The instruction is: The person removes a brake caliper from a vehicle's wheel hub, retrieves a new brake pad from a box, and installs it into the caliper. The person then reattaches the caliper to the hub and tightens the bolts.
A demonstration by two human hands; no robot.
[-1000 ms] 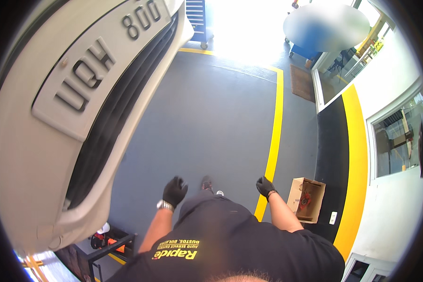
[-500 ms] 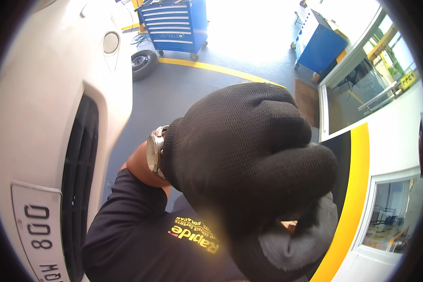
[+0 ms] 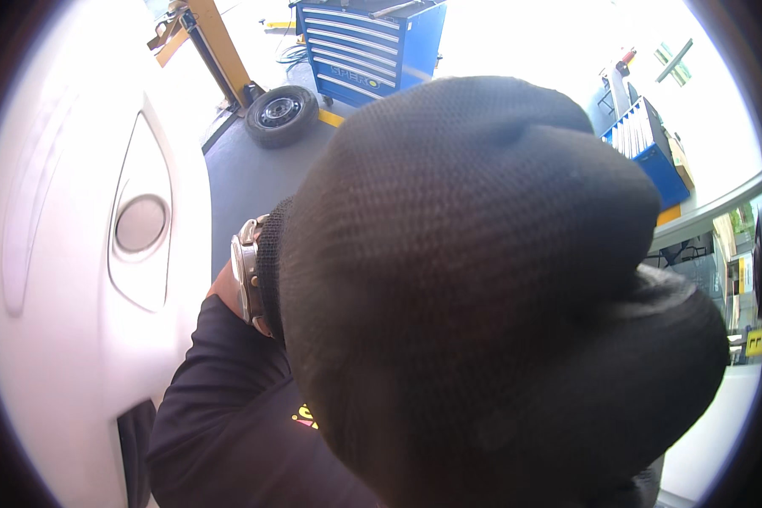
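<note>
My left hand [image 3: 474,279], in a black knit glove, fills the middle of the view very close to the camera. Its back faces me and the fingers curl over at the right, closed; whatever they may hold is hidden. A grey coated patch [image 3: 673,292] of glove shows between the folded fingers. On that wrist sits a metal watch [image 3: 244,273], below the dark sleeve [image 3: 220,372]. A small piece of dark fabric [image 3: 649,484] peeks out at the lower right; it may belong to my right hand, which is otherwise covered by the left.
A white car body [image 3: 68,339] with a round lamp [image 3: 140,223] stands close on the left. Beyond are a wheel [image 3: 281,117] on the floor, a yellow post [image 3: 216,51] and a blue tool chest [image 3: 356,51]. Another blue cabinet [image 3: 660,169] and a glazed wall [image 3: 711,372] are right.
My left hand has come nearer and covers more of the view. The view has shifted, with the car lamp and wheel lower. The grey glove part at lower right is now hidden.
</note>
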